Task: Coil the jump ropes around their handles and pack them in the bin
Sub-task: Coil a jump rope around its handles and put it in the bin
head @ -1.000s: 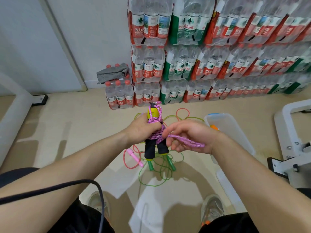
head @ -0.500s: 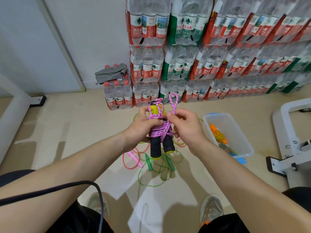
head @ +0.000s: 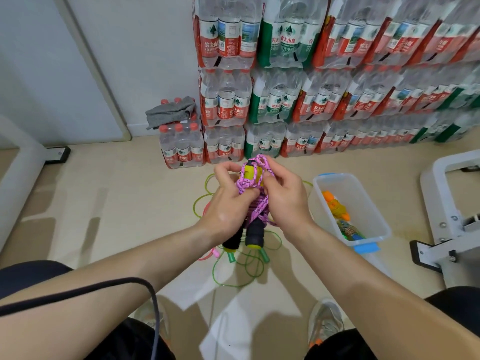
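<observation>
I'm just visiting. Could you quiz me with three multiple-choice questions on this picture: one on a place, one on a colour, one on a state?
1. The bin stands: A on the person's right; B on their left; C on a shelf.
2. The wound rope is: A green; B pink; C blue.
3. The green rope lies: A in the bin; B loose; C hung up.

A: it sits beside the right hand.
B: pink strands show between that and the left hand.
B: its loops sprawl on the floor.

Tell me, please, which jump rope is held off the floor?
The pink braided rope with black-and-yellow handles: the left hand and right hand grip it, while the thin green rope lies on the floor.
</observation>
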### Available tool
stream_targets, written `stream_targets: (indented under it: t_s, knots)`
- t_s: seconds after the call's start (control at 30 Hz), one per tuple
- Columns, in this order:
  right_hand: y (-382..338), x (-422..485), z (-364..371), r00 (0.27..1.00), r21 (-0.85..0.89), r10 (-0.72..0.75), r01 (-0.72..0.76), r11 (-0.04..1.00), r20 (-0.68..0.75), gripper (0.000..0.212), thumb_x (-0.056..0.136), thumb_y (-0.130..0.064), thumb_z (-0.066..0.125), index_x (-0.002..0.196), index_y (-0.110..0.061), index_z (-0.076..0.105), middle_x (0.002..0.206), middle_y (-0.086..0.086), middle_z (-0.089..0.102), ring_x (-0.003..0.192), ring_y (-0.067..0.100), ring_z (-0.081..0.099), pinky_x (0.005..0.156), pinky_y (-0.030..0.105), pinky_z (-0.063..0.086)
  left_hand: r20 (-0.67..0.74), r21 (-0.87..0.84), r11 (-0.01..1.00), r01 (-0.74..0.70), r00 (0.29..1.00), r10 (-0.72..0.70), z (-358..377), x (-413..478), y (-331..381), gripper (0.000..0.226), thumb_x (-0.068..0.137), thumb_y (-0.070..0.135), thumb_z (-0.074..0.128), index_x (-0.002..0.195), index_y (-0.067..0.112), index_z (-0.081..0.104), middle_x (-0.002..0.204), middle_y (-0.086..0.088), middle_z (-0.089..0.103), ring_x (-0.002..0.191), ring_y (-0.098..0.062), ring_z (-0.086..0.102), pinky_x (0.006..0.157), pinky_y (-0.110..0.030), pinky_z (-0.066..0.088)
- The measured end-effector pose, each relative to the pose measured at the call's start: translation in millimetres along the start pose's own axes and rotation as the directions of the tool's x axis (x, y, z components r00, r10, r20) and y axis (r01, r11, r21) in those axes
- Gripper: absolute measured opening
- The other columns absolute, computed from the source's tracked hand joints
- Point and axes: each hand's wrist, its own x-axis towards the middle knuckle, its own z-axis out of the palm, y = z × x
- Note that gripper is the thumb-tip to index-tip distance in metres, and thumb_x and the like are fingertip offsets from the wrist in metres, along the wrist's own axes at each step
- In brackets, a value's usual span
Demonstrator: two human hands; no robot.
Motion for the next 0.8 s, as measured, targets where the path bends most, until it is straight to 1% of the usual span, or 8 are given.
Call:
stream_targets:
  t_s: [0.1,0.23,0.37,0.5,0.57,0.67,0.73,0.8]
  knots:
    - [-4.1,-5.5,3.7,0.999,0.007,-0.018,0.018,1.000,-0.032,0.035,0.102,-0.017,0.051,0.130,-0.027,0.068,0.098,-0.043,0.064,0.112,-0.001,0.063,0.102,0.030,0.049,-0.022,0.014,0.999,-0.037,0.999,0.037,0.9,-0.3,0.0,0.035,0.089,0.056,0.056,0.107,0.040,0.031,0.085,-0.001,0.072,0.077,-0.022,0.071,0.082,-0.052,0.055]
    - [-3.3,-8.3,8.7,0.998,-0.006,-0.050,0.050,0.999,-0.045,0.036,0.104,-0.041,0.045,0.117,-0.024,0.073,0.106,-0.014,0.074,0.108,0.010,0.068,0.098,0.042,0.053,-0.074,0.078,0.993,-0.093,0.992,0.098,-2.6,4.5,-2.4,0.014,0.103,0.043,0.046,0.106,0.040,0.033,0.080,-0.009,0.070,0.074,-0.029,0.068,0.080,-0.056,0.052]
    - [1.0,-4.4,5.9,0.976,-0.012,-0.057,0.056,0.998,-0.209,0.025,0.104,-0.033,0.051,0.103,-0.025,0.075,0.072,-0.016,0.066,0.072,0.008,0.062,0.072,0.034,0.051,-0.102,0.113,0.984,-0.139,0.983,0.151,-1.1,3.1,-3.1,0.009,0.105,0.038,0.045,0.104,0.039,0.036,0.082,-0.009,0.068,0.075,-0.030,0.065,0.078,-0.052,0.052]
    - [4.1,-0.2,8.0,0.959,-0.020,0.039,-0.046,0.999,-0.281,0.039,0.090,-0.052,0.053,0.112,-0.028,0.073,0.072,0.000,0.068,0.067,0.018,0.062,0.069,0.052,0.059,-0.149,0.091,0.984,-0.152,0.975,0.165,-2.3,7.2,-2.6,0.007,0.105,0.034,0.045,0.107,0.031,0.039,0.086,0.003,0.060,0.077,-0.022,0.059,0.082,-0.050,0.050]
    - [5.5,-0.6,7.2,0.961,-0.026,0.089,-0.099,0.995,-0.261,0.044,0.085,-0.057,0.050,0.111,-0.031,0.073,0.080,-0.008,0.072,0.075,0.023,0.069,0.075,0.055,0.059,-0.151,0.083,0.983,-0.166,0.973,0.177,-2.1,8.4,-1.6,0.008,0.105,0.032,0.045,0.109,0.028,0.040,0.093,0.009,0.057,0.085,-0.018,0.060,0.086,-0.048,0.050]
    - [7.1,-0.7,2.8,0.977,-0.031,0.090,-0.098,0.995,-0.192,0.026,0.099,-0.036,0.054,0.106,-0.022,0.075,0.070,-0.023,0.063,0.064,0.012,0.061,0.065,0.049,0.060,-0.134,0.068,0.982,-0.175,0.974,0.182,-2.6,9.4,-2.9,0.009,0.105,0.030,0.046,0.112,0.026,0.041,0.096,0.013,0.056,0.084,-0.011,0.058,0.088,-0.047,0.050]
    - [8.4,1.7,0.6,0.980,-0.013,0.114,-0.118,0.993,-0.163,0.023,0.102,-0.026,0.055,0.108,-0.016,0.075,0.069,-0.021,0.061,0.059,0.009,0.057,0.052,0.037,0.056,-0.132,0.055,0.985,-0.163,0.977,0.169,-4.2,10.4,-4.4,0.010,0.103,0.033,0.047,0.111,0.029,0.042,0.099,0.011,0.057,0.087,-0.014,0.059,0.090,-0.051,0.050]
    - [6.8,4.6,-1.6,0.980,0.010,0.127,-0.127,0.992,-0.154,0.018,0.100,-0.022,0.060,0.107,-0.018,0.076,0.077,-0.013,0.067,0.065,0.013,0.064,0.055,0.034,0.056,-0.109,0.040,0.988,-0.152,0.982,0.156,-4.5,10.2,-5.8,0.012,0.099,0.040,0.048,0.109,0.035,0.043,0.104,0.010,0.060,0.093,-0.022,0.064,0.089,-0.056,0.050]
